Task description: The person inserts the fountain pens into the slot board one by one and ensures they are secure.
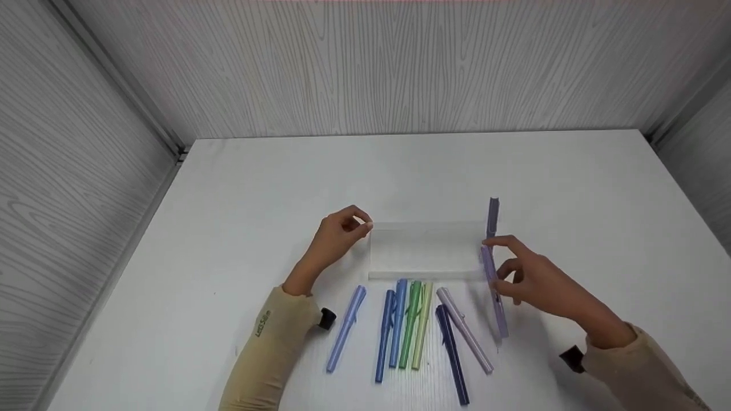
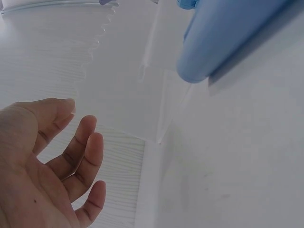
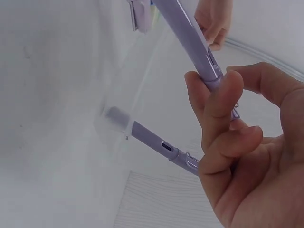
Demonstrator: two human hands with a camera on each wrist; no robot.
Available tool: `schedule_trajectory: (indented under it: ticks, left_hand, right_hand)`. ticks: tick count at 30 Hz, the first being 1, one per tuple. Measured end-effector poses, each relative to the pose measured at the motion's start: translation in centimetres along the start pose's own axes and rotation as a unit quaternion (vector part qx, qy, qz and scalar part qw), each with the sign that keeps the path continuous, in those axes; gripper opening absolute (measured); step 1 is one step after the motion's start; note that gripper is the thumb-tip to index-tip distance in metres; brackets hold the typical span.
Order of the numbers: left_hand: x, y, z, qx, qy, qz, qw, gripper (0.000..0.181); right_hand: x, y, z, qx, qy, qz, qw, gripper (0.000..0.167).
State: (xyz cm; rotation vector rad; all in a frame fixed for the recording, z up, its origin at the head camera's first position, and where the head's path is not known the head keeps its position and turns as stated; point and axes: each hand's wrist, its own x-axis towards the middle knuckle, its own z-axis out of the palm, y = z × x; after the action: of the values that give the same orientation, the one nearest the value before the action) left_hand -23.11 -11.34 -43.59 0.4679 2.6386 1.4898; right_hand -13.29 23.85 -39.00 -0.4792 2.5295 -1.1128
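White tabletop (image 1: 274, 188), clear tray (image 1: 422, 275), L hand (image 1: 336, 237) pinching its corner, R hand (image 1: 532, 277) opp. (pinching lilac pen (image 1: 489, 266))

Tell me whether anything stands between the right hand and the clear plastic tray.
Yes: in the head view, the light purple cylindrical pen held in the right hand and a second purple pen stand between that hand and the right end of the clear plastic tray. Nothing else visibly does.
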Motion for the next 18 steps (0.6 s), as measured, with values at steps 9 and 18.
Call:
schedule_trajectory:
  ticks: [9,18]
  left_hand:
    - [0.0,0.0,0.1,0.001,0.005,0.000,1.0000,0.014]
    - [0.0,-0.1,0.2,0.011,0.009,-0.004,0.9999,0.013]
  right_hand:
    - [0.5,-0.8,-0.8,0.008,0.083,0.000,0.9965,0.066]
    - [1.8,-1.0,-1.0,0.000,0.142,-0.017,0.9898,0.063]
